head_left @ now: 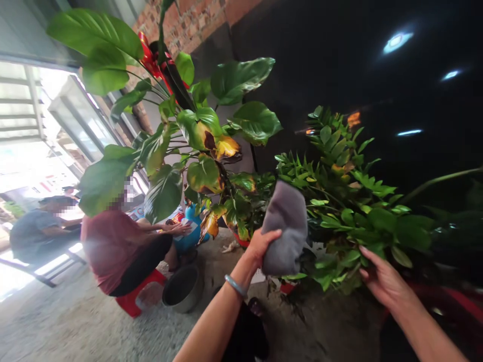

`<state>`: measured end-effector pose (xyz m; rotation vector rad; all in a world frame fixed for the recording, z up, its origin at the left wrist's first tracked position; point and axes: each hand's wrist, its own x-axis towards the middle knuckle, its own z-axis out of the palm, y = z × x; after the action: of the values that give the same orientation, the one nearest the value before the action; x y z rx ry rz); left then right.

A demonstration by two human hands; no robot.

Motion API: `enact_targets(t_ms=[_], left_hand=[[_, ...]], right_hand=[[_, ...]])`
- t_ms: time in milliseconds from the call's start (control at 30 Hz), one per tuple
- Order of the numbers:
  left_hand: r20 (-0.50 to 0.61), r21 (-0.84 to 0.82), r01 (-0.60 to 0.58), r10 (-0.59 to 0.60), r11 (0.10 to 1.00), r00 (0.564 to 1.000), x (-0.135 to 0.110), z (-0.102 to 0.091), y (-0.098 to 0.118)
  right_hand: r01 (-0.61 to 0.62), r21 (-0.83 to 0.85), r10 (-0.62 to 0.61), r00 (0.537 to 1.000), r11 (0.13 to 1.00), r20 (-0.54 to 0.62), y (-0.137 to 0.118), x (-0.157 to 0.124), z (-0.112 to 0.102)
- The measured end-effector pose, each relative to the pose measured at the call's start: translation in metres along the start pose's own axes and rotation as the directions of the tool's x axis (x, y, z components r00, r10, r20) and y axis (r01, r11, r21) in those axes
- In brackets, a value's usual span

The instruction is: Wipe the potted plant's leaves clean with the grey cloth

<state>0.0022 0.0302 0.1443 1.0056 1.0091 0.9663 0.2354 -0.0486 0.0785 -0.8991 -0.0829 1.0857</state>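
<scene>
1. L hand [260,245] is closed round a grey cloth [286,226], thumb over its near face; cloth's held up betw. the tall plant [164,193] & the bush [385,223].
2. R hand [385,281] is part-open, fingertips at the bush's lower leaves; can't tell if it's gripping any.
3. Bucket [184,290] on floor, nr red stool [138,294] w/ a person [111,241] seated.

Uneven lighting: daylight overexposes the opening [22,156] at far left, hazing that side; the dark wall [339,50] at right is dim, with glaring reflections [397,42]. Glossy highlights mark the leaves [258,120]. Edges appear stretched and soft; small patches are pixelated.
</scene>
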Motion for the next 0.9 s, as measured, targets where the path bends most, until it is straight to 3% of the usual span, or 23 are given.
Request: enact_targets(t_ms=[100, 167, 233, 300, 367, 433, 500, 567, 633, 700, 800, 900], left_hand=[[0.032, 0.148, 0.164, -0.17, 0.975, 0.985, -0.016, -0.02, -0.041], [0.115, 0.203, 0.204, -0.23, 0.958, 0.966, -0.03, -0.029, -0.052], [0.18, 0.212, 0.182, -0.222, 0.96, 0.958, -0.04, -0.031, -0.042], [0.196, 0.166, 0.105, -0.137, 0.981, 0.971, -0.041, -0.026, -0.018], [0.146, 0.071, -0.018, 0.007, 0.997, 0.989, -0.032, -0.018, 0.007], [0.047, -0.02, -0.107, 0.108, 0.994, 0.993, -0.018, -0.011, 0.017], [-0.059, -0.028, -0.115, 0.113, 0.993, 0.992, -0.007, -0.008, 0.007], [-0.115, 0.055, -0.038, 0.044, 0.998, 0.992, -0.005, -0.012, -0.019], [-0.078, 0.17, 0.082, -0.07, 0.982, 0.995, -0.015, -0.022, -0.043], [0.064, 0.246, 0.177, -0.198, 0.953, 0.978, -0.031, -0.033, -0.052], [0.205, 0.215, 0.143, -0.188, 0.966, 0.961, -0.045, -0.037, -0.025], [0.182, 0.045, -0.05, 0.041, 0.998, 0.983, -0.03, -0.014, 0.022]], right_hand=[[-0.017, -0.028, 0.016, 1.0, 0.999, -0.022, 0.0, 0.0, -0.003], [-0.017, -0.058, 0.016, 1.0, 0.998, -0.021, 0.0, 0.001, -0.005], [-0.012, -0.086, 0.011, 1.0, 0.996, -0.017, 0.001, 0.002, -0.007], [-0.006, -0.083, 0.005, 1.0, 0.997, -0.019, 0.001, 0.003, -0.008], [-0.004, -0.059, 0.002, 0.999, 0.998, -0.033, 0.001, 0.003, -0.007], [-0.001, -0.035, -0.001, 0.999, 0.999, -0.047, 0.001, 0.003, -0.005], [0.001, -0.028, -0.002, 0.999, 1.0, -0.045, 0.002, 0.002, -0.003], [0.002, -0.028, -0.003, 0.999, 1.0, -0.034, 0.002, 0.001, -0.002], [-0.003, -0.033, 0.002, 0.999, 0.999, -0.034, 0.002, 0.001, -0.004], [-0.009, -0.039, 0.008, 0.999, 0.999, -0.032, 0.001, 0.001, -0.007], [-0.022, -0.041, 0.021, 0.999, 0.999, -0.028, 0.001, 0.004, -0.011], [-0.025, -0.037, 0.024, 0.999, 0.999, -0.038, 0.003, 0.006, -0.01]])
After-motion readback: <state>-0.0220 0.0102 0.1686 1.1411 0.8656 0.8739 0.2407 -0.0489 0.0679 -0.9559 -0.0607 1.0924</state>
